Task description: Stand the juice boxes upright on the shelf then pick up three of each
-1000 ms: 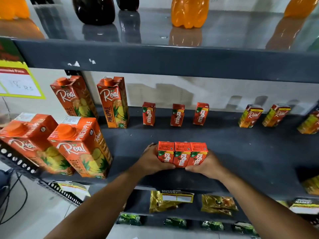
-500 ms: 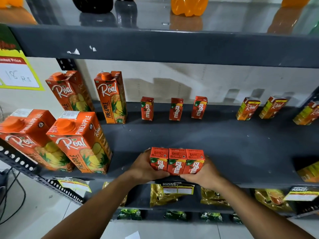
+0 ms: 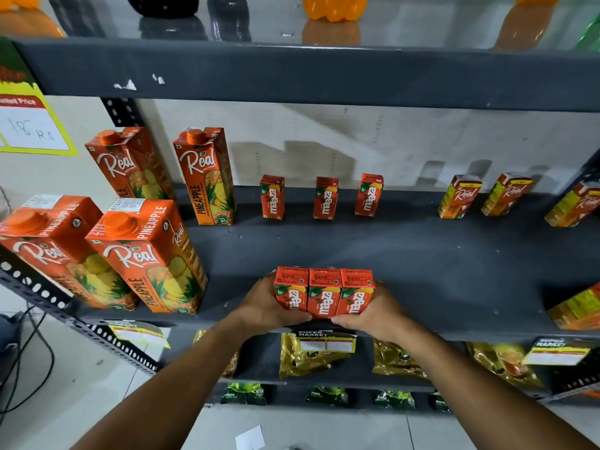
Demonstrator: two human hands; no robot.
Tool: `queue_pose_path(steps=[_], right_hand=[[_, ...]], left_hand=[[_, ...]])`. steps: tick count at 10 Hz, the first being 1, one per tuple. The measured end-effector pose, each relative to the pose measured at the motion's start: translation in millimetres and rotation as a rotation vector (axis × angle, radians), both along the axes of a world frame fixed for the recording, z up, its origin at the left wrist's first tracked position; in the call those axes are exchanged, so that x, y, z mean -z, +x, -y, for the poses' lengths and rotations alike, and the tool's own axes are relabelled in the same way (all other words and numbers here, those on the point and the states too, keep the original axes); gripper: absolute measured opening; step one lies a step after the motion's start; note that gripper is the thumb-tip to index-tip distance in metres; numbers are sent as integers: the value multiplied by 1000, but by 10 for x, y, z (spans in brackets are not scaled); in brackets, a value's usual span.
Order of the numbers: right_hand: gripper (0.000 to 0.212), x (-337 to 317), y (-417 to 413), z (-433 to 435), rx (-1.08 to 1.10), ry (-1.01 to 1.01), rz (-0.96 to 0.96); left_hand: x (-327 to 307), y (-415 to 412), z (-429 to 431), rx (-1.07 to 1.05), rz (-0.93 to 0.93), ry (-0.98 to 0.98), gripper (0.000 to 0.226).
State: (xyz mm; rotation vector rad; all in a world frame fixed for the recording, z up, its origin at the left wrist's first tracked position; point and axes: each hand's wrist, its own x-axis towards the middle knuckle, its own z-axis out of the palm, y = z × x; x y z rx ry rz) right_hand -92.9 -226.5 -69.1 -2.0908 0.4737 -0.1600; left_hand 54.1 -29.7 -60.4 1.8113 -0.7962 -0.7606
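Three small red Maaza juice boxes [image 3: 324,293] are pressed side by side in a row at the front edge of the dark shelf [image 3: 422,271]. My left hand [image 3: 263,306] clamps the row from the left and my right hand [image 3: 376,311] from the right. Three more Maaza boxes [image 3: 325,198] stand upright and spaced apart at the back of the shelf. Several tall orange Real pineapple cartons [image 3: 146,254] stand upright on the left. Small Real juice boxes [image 3: 459,196] stand at the back right.
An upper shelf [image 3: 292,73] with orange and dark bottles overhangs. A yellow carton [image 3: 578,308] sits at the front right edge. Gold packets [image 3: 311,355] and green packets lie on the lower shelves. A yellow price tag [image 3: 32,125] hangs at left.
Both hands have drawn the row of three Maaza boxes toward the shelf's front edge. The camera view has shifted a little downward.
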Motion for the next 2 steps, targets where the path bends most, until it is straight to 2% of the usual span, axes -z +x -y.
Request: queue_pose_path(steps=[1,2], right_hand=[[68,-51,-6,4,-25,8,-2],[110,-156,-185,38,-67,232,128]], left_hand=[[-100,-28,10,28,-10,-1,82],[-249,-127,-41,-7,-38,-164,107]])
